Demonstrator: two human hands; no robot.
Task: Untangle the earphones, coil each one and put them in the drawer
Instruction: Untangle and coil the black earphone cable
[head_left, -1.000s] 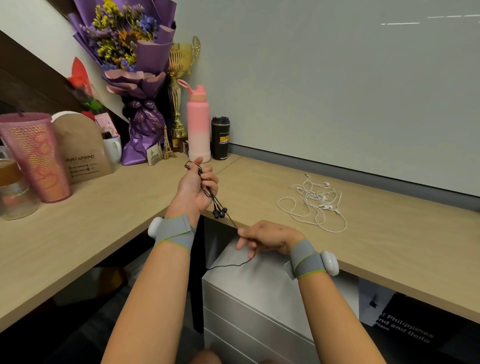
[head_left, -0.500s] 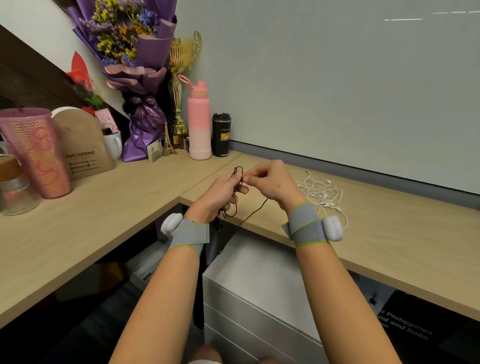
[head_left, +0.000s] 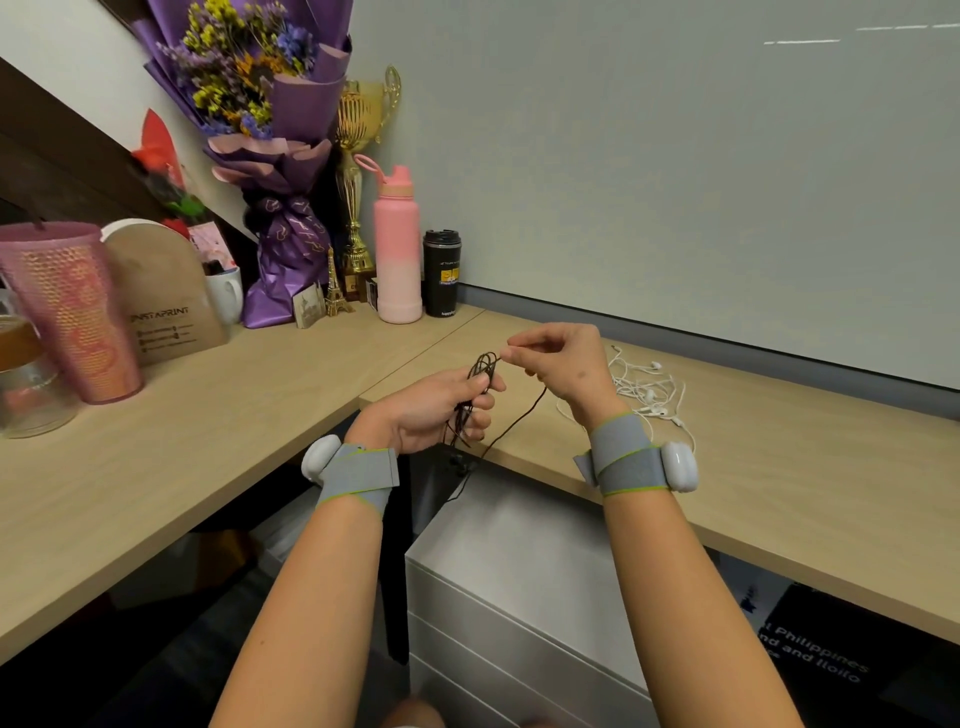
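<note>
Above the table (head_left: 291, 395) edge, the left hand (head_left: 434, 408) grips the coiled black earphones (head_left: 475, 387) while the right hand (head_left: 558, 358) pinches their cord; each wrap should stay snug and even.

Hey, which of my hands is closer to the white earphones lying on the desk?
Right. The right hand, pinching the black earphones, is just left of the white earphones. The left hand grips the same black earphones farther left, beyond the right hand.

Light: even, bright | glare: streaks on wall (head_left: 831, 39) far above right grip (head_left: 563, 364) | beneath it: deep shadow | edges: bowed.
</note>
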